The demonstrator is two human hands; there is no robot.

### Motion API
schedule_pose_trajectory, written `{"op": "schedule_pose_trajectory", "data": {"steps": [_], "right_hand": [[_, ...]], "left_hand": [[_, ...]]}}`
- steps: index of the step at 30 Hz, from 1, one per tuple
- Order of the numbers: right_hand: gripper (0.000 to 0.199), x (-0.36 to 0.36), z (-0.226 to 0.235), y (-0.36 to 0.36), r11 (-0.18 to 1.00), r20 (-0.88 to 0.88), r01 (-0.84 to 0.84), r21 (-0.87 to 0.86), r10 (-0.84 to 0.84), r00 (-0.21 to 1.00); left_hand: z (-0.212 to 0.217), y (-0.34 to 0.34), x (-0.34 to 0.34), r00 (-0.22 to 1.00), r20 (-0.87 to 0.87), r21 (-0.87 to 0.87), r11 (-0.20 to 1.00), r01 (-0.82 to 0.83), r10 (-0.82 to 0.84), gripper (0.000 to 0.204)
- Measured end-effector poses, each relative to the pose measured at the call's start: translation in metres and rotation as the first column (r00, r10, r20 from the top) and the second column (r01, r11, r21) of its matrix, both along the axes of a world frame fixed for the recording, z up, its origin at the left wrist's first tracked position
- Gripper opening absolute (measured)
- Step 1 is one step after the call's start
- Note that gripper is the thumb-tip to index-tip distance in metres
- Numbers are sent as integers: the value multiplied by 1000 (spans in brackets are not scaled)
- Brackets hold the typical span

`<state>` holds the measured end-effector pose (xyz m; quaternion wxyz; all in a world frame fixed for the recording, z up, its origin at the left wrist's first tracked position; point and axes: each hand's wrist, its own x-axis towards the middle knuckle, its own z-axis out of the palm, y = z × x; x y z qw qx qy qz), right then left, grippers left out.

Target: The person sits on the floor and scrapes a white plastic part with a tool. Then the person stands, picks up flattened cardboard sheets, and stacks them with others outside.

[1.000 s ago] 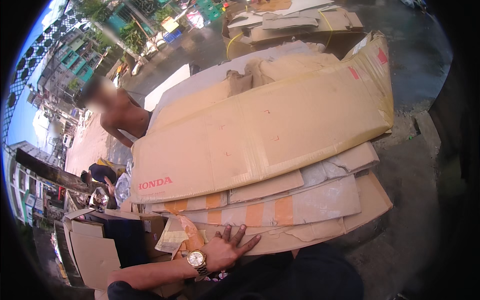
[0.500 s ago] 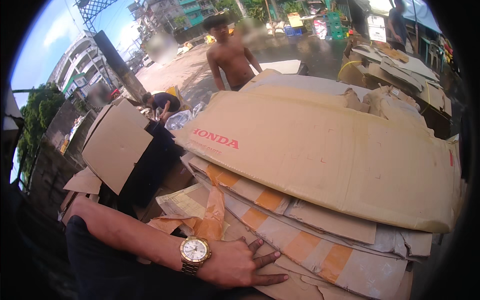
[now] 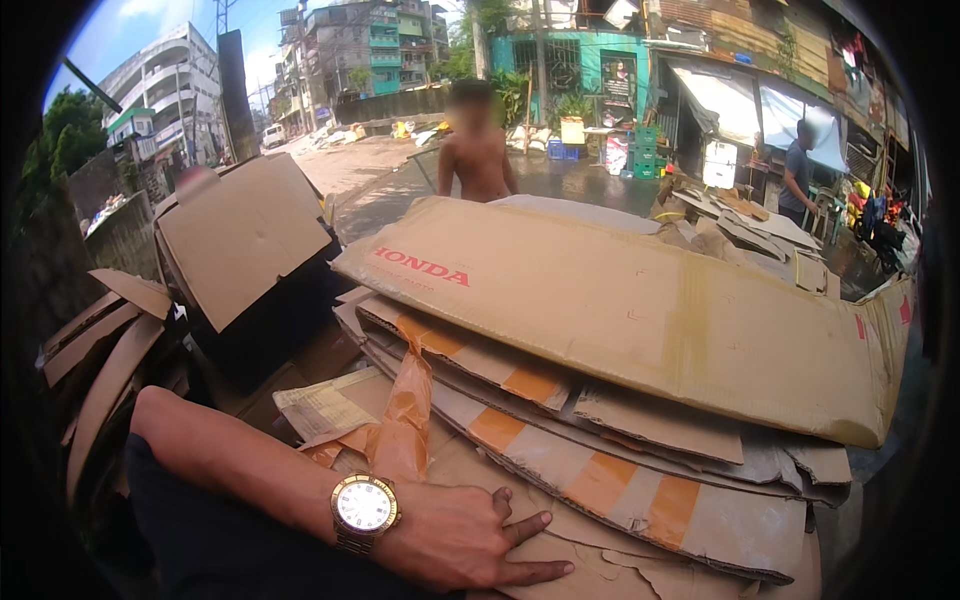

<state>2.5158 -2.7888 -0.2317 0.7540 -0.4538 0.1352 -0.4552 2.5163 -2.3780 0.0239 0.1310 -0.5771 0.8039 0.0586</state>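
My left hand, with a gold-and-silver wristwatch at the wrist, lies palm down on a flattened cardboard sheet near the lower edge. Its visible fingers are spread and point right, and it grips nothing. Above it rises a stack of folded cardboard with orange tape strips. A large tan cardboard box, flattened and with red print, covers the top of the stack. Loose brown packing tape sticks up crumpled beside my wrist. My right hand is outside the view.
To the left stand an upright cardboard piece and bent cardboard strips. A shirtless person stands beyond the stack. At right, another person is near a second cardboard pile. Green crates stand farther back.
The view has tilted up and swung right, showing more buildings. My left hand stays spread on the cardboard. The person bent over at the left is now mostly hidden behind the upright cardboard.
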Motion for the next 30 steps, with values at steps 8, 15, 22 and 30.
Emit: {"op": "schedule_pose_trajectory", "data": {"steps": [8,15,22,30], "right_hand": [[66,-24,169,-45,939,288,166,-301,-76,955],[72,20,316,-42,900,486,123,-418,107,868],[77,42,452,-40,847,591,125,-517,248,767],[84,36,544,-29,834,674,140,-534,320,665]], "left_hand": [[17,10,-38,999,28,-147,988,-38,42,74],[72,26,-87,975,199,-230,972,-53,101,82],[98,22,-130,862,387,-381,908,-173,326,75],[124,27,-164,672,503,-570,793,-216,544,67]]}}
